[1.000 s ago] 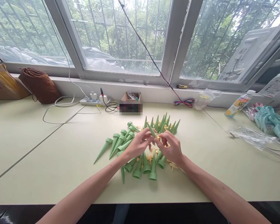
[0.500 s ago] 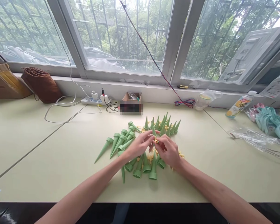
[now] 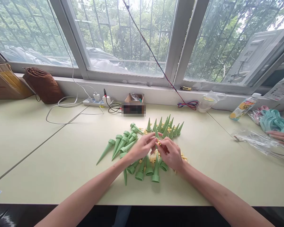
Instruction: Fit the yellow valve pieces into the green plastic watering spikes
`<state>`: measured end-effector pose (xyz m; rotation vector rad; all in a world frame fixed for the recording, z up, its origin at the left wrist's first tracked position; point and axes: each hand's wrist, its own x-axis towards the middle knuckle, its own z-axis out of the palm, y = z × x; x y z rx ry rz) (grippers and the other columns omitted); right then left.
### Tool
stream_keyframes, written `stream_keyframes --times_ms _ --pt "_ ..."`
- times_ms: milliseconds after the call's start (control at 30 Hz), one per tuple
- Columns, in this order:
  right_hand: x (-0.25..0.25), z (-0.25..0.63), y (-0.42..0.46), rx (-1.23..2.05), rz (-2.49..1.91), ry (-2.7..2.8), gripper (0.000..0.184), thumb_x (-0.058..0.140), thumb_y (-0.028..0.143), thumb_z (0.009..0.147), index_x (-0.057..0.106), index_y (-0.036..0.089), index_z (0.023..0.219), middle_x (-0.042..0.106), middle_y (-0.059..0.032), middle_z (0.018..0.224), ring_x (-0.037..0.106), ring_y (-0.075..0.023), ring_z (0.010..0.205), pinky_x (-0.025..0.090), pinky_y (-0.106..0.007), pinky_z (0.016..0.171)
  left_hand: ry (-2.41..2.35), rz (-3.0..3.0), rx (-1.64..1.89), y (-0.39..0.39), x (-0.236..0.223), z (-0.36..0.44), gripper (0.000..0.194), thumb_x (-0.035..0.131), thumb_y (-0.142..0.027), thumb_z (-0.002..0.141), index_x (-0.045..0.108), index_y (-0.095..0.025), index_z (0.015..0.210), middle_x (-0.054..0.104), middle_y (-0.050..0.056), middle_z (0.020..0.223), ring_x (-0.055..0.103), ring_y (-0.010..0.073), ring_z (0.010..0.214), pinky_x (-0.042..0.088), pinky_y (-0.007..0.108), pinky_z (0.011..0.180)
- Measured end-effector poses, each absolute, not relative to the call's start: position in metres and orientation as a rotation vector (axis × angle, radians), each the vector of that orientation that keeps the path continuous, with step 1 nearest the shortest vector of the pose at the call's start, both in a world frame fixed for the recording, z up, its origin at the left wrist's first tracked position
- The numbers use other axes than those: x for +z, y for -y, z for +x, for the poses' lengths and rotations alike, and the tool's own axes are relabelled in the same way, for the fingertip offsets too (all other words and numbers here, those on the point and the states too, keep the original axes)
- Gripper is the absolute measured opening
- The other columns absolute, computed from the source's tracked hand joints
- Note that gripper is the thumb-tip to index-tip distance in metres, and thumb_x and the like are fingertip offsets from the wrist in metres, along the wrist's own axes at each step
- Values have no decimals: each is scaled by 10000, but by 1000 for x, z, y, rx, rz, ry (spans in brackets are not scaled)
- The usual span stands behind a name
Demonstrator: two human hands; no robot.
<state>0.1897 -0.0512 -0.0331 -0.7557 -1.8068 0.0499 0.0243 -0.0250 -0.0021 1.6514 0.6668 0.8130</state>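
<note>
My left hand [image 3: 142,147] pinches a green plastic cone spike [image 3: 156,131] that points up and away. My right hand [image 3: 172,154] is closed on a small yellow plastic piece [image 3: 158,143] pressed against the spike's wide end. Both hands hover over the middle of a pale green table [image 3: 61,157]. Below them lie several green spikes [image 3: 144,168] mixed with loose yellow pieces. To the left lies a fanned group of spikes [image 3: 120,143]. Behind the hands several spikes stand upright [image 3: 167,125].
A power strip [image 3: 94,101] with cables, a small cardboard box [image 3: 133,102], a brown pouch [image 3: 44,85] and a carton [image 3: 4,82] line the window sill side. At right are a bottle [image 3: 242,107], plastic bags [image 3: 257,140], teal clips [image 3: 274,121] and another person's hand [image 3: 282,136].
My right hand turned and closed in on the yellow piece at the spike's end. Another person's hand has come into view at the right edge.
</note>
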Motion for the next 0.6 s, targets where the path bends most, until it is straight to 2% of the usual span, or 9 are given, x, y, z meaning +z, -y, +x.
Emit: stream_keyframes --times_ms 600 --pt "-33 190 49 50 -740 1814 95 533 147 955 529 216 890 459 45 671 398 -75 483 337 -204 420 -666 1673 809 23 -4 25 395 441 -450 990 551 -172 1250 572 2 740 495 100 560 432 229 536"
